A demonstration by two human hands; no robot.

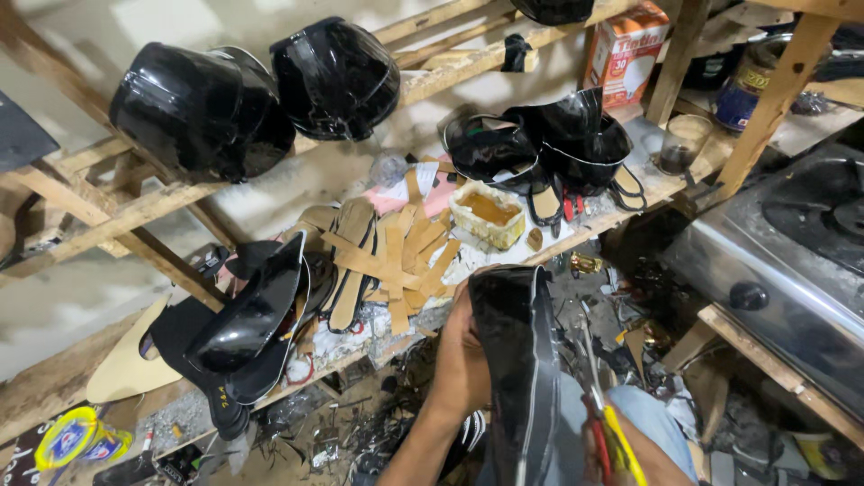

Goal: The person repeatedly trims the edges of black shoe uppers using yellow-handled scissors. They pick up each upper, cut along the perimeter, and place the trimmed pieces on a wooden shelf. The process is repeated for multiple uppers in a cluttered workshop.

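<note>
Cluttered wooden bench (576,236), left hand (461,360) gripping black shoe upper (513,360), right hand (630,450) clutching pliers (605,423)

Rough wooden tabletop (630,193), slanting across our view. On it we list: a heap of tan insole strips (400,256); a grimy glue tub (487,213) with amber contents; black glossy shoe uppers (549,144); a glass tumbler (682,142); black shoe pieces (247,324) over a tan cardboard sole (126,369). On the slatted shelf (90,175) above, we count two black glossy shells (261,94).
</note>
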